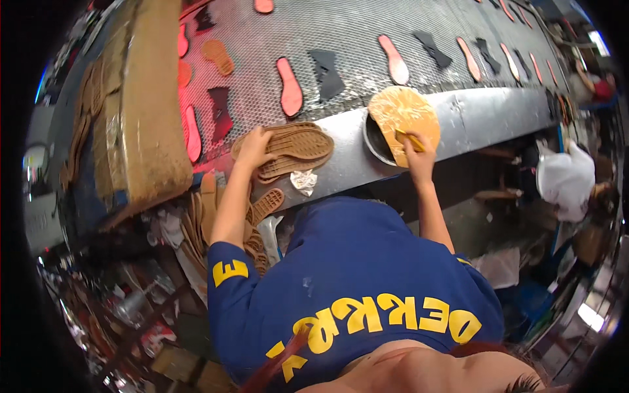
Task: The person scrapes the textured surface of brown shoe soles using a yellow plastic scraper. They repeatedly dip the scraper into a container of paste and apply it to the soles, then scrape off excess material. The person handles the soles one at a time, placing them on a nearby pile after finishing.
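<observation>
My left hand [254,148] flat on the soles [293,149], right hand [417,152] pinching the brush [409,139], I'd load glue sparingly

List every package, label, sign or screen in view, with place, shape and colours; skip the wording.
Cardboard box: left of the mesh belt, long, flat, brown, worn.
White plastic bag: right, below the belt's metal edge, bulging, knotted.
Shirt lettering: on the blue shirt, big yellow block characters.
Small cartons: lower left on the floor, brown, dim.
No screens or signs visible.
</observation>
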A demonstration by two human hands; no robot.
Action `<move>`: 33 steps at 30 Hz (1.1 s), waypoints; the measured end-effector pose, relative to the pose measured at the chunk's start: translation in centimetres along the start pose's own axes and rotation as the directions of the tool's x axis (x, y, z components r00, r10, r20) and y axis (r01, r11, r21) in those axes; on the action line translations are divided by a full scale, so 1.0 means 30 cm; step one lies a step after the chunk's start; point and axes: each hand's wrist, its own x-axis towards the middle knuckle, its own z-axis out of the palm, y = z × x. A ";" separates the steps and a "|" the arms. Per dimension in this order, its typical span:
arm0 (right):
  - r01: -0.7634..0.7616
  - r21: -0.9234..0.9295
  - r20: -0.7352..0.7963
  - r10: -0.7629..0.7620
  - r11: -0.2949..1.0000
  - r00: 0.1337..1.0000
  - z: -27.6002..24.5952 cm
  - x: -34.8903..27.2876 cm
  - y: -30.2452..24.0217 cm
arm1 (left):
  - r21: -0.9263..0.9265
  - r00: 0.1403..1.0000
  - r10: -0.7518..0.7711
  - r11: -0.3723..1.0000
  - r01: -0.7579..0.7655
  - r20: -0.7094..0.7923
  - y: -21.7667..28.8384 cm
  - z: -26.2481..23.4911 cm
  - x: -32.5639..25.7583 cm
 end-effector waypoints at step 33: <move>-0.460 0.876 0.341 0.489 0.146 0.803 0.021 0.065 0.180 | -0.844 0.987 -0.159 -0.531 -0.076 0.011 0.646 -0.147 -0.033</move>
